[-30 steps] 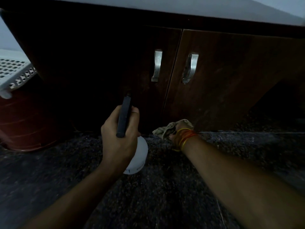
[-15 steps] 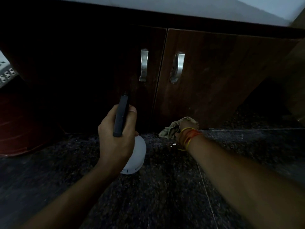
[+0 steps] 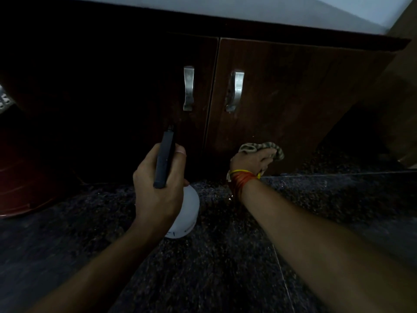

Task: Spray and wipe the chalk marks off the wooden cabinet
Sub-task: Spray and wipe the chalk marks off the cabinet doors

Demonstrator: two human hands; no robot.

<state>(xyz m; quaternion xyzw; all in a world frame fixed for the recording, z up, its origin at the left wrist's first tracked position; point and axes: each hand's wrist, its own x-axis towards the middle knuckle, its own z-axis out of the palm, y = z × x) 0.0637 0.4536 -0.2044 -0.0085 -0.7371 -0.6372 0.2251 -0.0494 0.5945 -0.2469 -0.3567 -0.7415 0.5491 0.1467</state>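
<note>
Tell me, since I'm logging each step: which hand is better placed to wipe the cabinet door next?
Right. The right hand grips the cloth low against the right cabinet door, while the left hand holds the spray bottle.

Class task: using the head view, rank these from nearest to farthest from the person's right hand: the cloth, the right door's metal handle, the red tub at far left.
1. The cloth, held in the right hand itself, low against the right door.
2. The right door's metal handle, above the hand.
3. The red tub, far left on the floor.
</note>
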